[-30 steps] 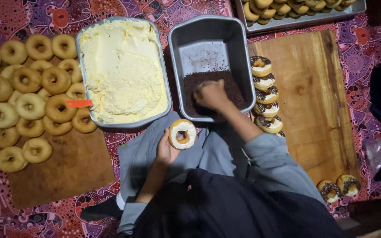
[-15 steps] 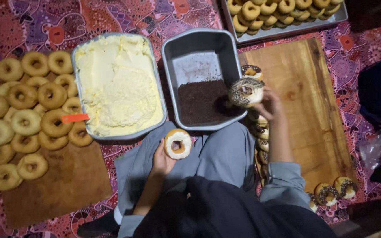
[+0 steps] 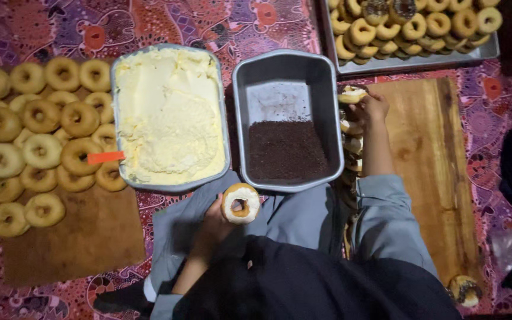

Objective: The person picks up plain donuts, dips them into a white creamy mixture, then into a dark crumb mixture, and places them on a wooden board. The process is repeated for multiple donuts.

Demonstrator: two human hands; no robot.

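My left hand (image 3: 213, 224) holds a cream-coated doughnut (image 3: 240, 202) over my lap, just below the two metal pans. My right hand (image 3: 370, 106) grips a sprinkle-topped doughnut (image 3: 351, 93) at the left edge of the wooden board (image 3: 431, 172), at the top of a row of finished doughnuts (image 3: 351, 145). The grey pan of chocolate sprinkles (image 3: 287, 151) sits between both hands. The pan of pale yellow cream (image 3: 170, 115) lies to its left.
Several plain doughnuts (image 3: 37, 139) lie on a wooden board (image 3: 78, 237) at the left, with an orange scraper (image 3: 106, 157) at the cream pan's edge. A metal tray (image 3: 410, 59) of doughnuts stands at the top right. One finished doughnut (image 3: 463, 289) lies at the bottom right.
My right hand has lifted a doughnut out of the sprinkle pan and carried it right to the row on the board. My left hand kept its doughnut in place.
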